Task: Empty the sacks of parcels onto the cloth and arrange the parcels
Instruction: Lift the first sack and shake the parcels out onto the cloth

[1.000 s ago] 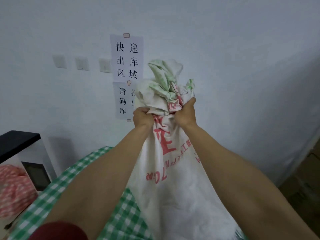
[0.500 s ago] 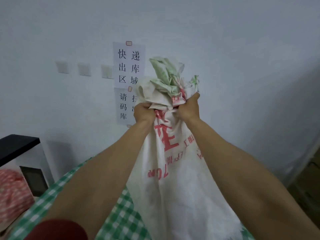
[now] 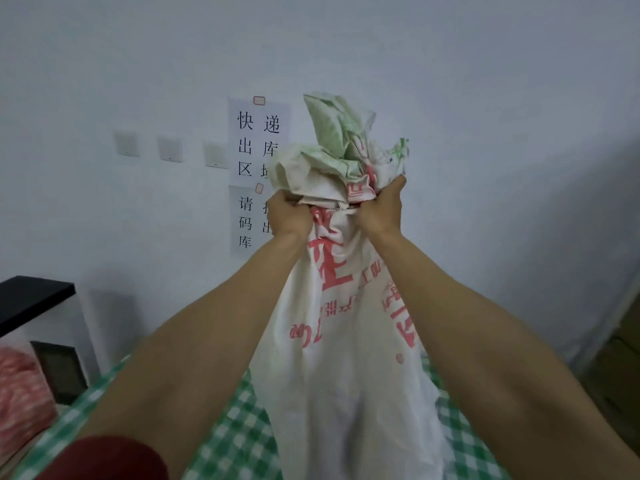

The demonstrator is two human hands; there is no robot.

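One dark red sleeve (image 3: 114, 459) edged the view, low and left of the sack (image 3: 346, 358). Beneath the sack lay the green-checked cloth (image 3: 239, 427). The white sack, printed in red, hung above that cloth with its bunched end uppermost. There the left hand (image 3: 289, 216) clenched the fabric on the sack's left side and the right hand (image 3: 382, 211) clenched it on the right, fingers curled tight into the folds. Behind the sack, paper notices (image 3: 258, 140) and wall switches (image 3: 169, 148) sat on the pale wall.

parcel depot: wall sign (image 3: 258, 143), sack (image 3: 349, 341)
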